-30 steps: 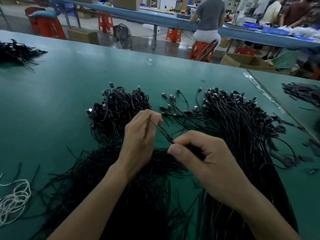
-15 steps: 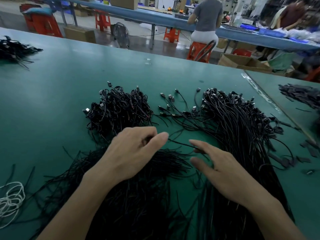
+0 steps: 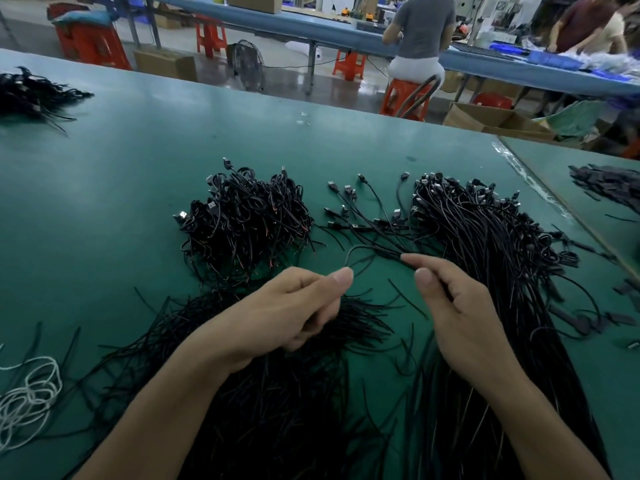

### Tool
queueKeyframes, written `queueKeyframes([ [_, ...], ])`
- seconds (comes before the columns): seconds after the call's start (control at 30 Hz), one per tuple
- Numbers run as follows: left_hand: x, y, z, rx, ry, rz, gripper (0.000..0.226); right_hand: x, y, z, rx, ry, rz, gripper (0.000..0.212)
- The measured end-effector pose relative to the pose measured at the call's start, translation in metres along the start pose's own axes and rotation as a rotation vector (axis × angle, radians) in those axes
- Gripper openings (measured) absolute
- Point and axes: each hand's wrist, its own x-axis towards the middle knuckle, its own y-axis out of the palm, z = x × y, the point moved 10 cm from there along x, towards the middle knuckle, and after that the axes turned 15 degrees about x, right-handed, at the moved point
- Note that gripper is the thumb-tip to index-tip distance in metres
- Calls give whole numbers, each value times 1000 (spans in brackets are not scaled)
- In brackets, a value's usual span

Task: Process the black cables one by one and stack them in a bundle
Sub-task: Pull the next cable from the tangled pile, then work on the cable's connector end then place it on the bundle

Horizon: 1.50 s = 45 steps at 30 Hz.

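Note:
One thin black cable [image 3: 360,249] arcs between my two hands above the green table [image 3: 121,202]. My left hand [image 3: 294,306] pinches one end between thumb and curled fingers. My right hand [image 3: 450,306] pinches the cable farther along, at the tips of its forefinger and thumb. Beyond my left hand lies a heap of coiled black cables [image 3: 242,220]. A long sheaf of straight black cables [image 3: 491,258] with plugs at the far end runs under my right forearm. Several loose plugged cables [image 3: 363,209] lie between the two heaps.
Thin black strands [image 3: 277,382] spread under both forearms. A white cord [image 3: 27,396] lies coiled at the near left, another black cable heap [image 3: 31,95] at the far left. Dark flat pieces [image 3: 609,188] cover the adjoining table at right. People work at a blue bench behind.
Half a second ago both hands hovered with fingers spread over the piles. Now both have closed on one cable and hold it between them.

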Motion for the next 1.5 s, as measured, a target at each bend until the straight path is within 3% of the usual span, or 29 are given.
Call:
queueKeyframes([
  [0.07,-7,17,-17,-266,89,154,54,1,4,4,-41,-18,15,24],
  [0.13,-8,18,-30,-488,161,157,48,-4,18,7,-120,-42,84,16],
  [0.27,2,-9,-21,-772,191,-186,43,-29,59,-3,-190,22,325,12],
  [0.37,4,-27,0,-615,175,-465,43,-39,63,11,-131,-19,351,14],
  [0.5,-5,-32,-7,27,223,-668,37,-41,68,44,-122,-114,438,19],
  [0.57,-2,-17,-15,266,229,-563,34,-39,67,62,-140,-191,454,20],
  [0.6,2,-8,-15,263,205,-463,39,-34,61,70,-144,-226,415,18],
  [0.67,6,6,-13,136,110,-317,55,-20,41,79,-135,-251,276,13],
  [0.77,3,17,-18,-24,54,-181,63,-1,21,77,-23,-215,108,17],
  [0.9,-4,29,-29,-399,95,76,54,1,44,46,213,-22,169,28],
  [0.97,-4,22,-36,-674,150,73,48,-10,65,35,192,33,269,25],
  [1.07,3,-2,-26,-856,195,-183,48,-27,84,29,38,22,392,23],
  [1.17,3,-20,-10,-628,226,-454,46,-36,86,29,-143,22,465,25],
  [1.27,-4,-27,-8,-27,218,-652,39,-34,78,39,-300,-34,479,30],
  [1.37,0,-9,-13,337,193,-556,36,-20,56,57,-276,-132,341,30],
  [1.5,8,17,4,-17,-42,-194,61,-3,35,64,-101,-188,183,18],
])
